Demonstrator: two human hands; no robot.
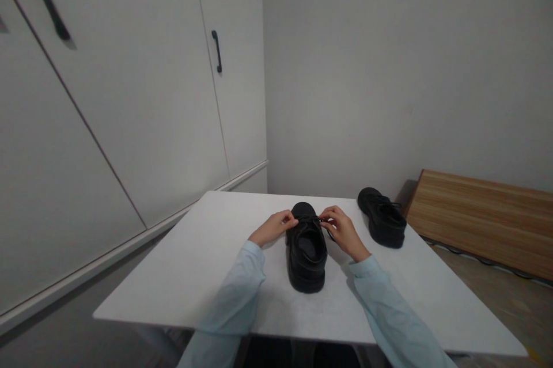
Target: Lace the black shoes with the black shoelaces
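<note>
Left hand point(273, 227) and right hand point(343, 230) both pinch the laces point(314, 220) of the near black shoe point(307, 253), mid-tabletop point(181, 276). No bow visible yet; lacing looks unfinished. Second shoe point(382, 217) right, apparently already laced.

A black shoe point(306, 253) sits on the white tabletop point(194, 270); right of it, a second black shoe point(382, 217). Light blue sleeves point(237, 293) flank the shoe. Beyond the tabletop: white cabinet doors point(129, 97) with black handles point(216, 51), and a striped brown wooden board point(479, 218).
</note>
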